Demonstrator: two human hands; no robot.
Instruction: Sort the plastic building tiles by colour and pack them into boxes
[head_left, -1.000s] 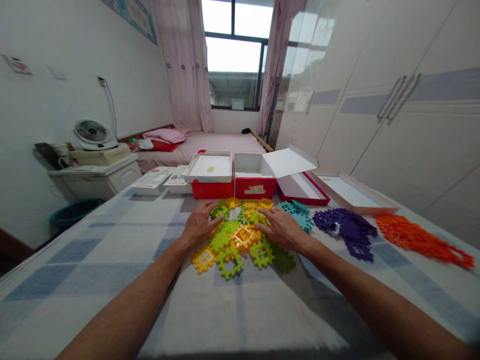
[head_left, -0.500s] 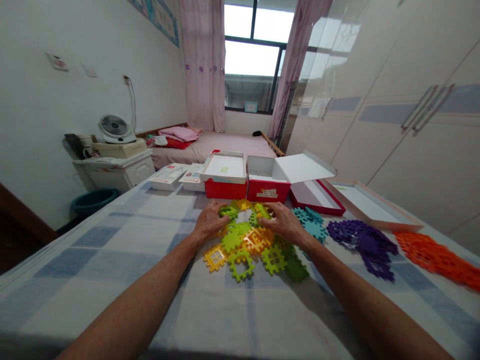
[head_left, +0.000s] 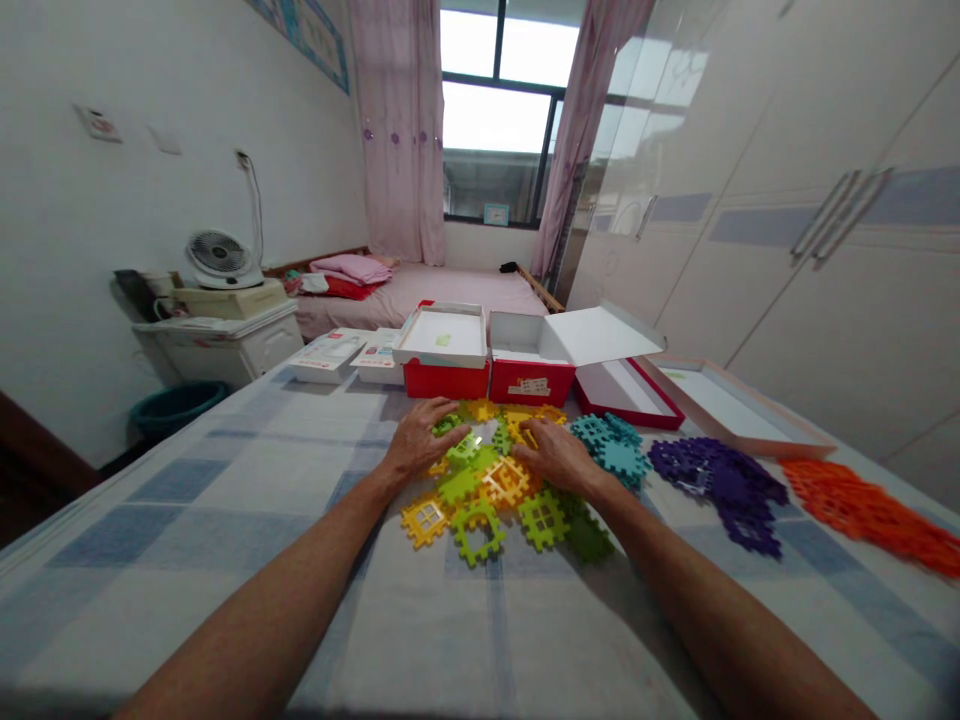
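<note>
A pile of yellow and green interlocking plastic tiles (head_left: pixel 457 485) lies between my hands on the checked cloth. Some tiles have window-like cutouts, others a large round opening. My left hand (head_left: pixel 420 440) is at the pile's left edge, its thumb and fingers around a green tile (head_left: pixel 448 424). Over the right side of the heap, my right hand (head_left: pixel 555 455) has its thumb and fingers apart, with no tile visible between them. A yellow tile (head_left: pixel 506 481) with a window pattern lies just below its thumb.
Teal tiles (head_left: pixel 616 450), purple tiles (head_left: pixel 720 485) and orange tiles (head_left: pixel 870 510) lie in heaps to the right. Behind the pile stand two red boxes, one with a white tray (head_left: pixel 442 335) on top, one open (head_left: pixel 532 382). Shallow lids (head_left: pixel 742 410) lie at the back right.
My right hand has let go of a green tile and lowered onto the heap's right side. My left hand stays by the green tiles. The view has shifted slightly.
</note>
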